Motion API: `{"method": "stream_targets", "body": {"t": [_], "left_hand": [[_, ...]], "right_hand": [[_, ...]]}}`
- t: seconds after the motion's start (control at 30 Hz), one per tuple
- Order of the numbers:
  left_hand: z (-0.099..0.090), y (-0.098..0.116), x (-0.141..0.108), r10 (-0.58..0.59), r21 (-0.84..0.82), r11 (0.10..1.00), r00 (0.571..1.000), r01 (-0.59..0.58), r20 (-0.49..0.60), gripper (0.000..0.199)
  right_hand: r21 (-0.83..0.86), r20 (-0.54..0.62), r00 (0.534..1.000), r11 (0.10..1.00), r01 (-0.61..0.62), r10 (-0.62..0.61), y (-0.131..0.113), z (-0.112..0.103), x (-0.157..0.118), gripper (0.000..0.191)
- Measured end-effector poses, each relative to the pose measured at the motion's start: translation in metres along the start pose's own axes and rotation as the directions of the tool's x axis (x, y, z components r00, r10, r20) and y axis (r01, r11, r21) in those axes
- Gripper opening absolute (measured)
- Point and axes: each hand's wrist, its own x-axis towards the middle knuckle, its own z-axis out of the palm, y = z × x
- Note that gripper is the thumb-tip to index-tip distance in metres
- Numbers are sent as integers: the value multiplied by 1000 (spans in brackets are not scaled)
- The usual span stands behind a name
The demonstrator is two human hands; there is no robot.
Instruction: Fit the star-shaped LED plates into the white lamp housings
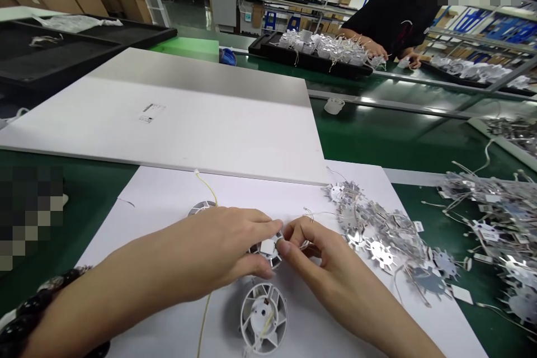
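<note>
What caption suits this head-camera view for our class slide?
Left hand and right hand hold a small metal disc over white paper.

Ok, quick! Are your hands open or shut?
Left hand: closed, holding the slotted metal disc.
Right hand: closed, pinching that disc's edge.

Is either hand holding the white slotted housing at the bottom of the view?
No, the white plastic housing lies on the white sheet below the left hand and right hand, which pinch a metal disc.
</note>
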Motion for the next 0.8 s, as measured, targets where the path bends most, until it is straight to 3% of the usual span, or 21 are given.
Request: {"method": "stream_targets", "body": {"t": [0.13,0.23,0.4,0.5,0.67,0.8], "left_hand": [[3,-2,4,-24,43,999,999,22,28,36],[5,5,8,-109,132,986,993,102,45,35],[4,18,9,-178,290,945,981,149,77,48],[2,20,6,-107,321,943,994,89,38,53],[2,18,7,-87,428,902,996,64,35,27],[1,17,9,-68,483,875,997,42,36,29]], "right_hand": [[7,20,999,1000,-29,29,1,0,1,40],[-15,3,1000,1000,-22,22,1,0,1,37],[-58,22,1000,998,-15,16,0,-8,-2,27],[-146,0,996,985,93,-94,1,-14,-6,20],[-346,7,937,878,330,-349,11,-15,-9,27],[-444,-17,925,832,333,-379,15,-12,-8,28]]}}
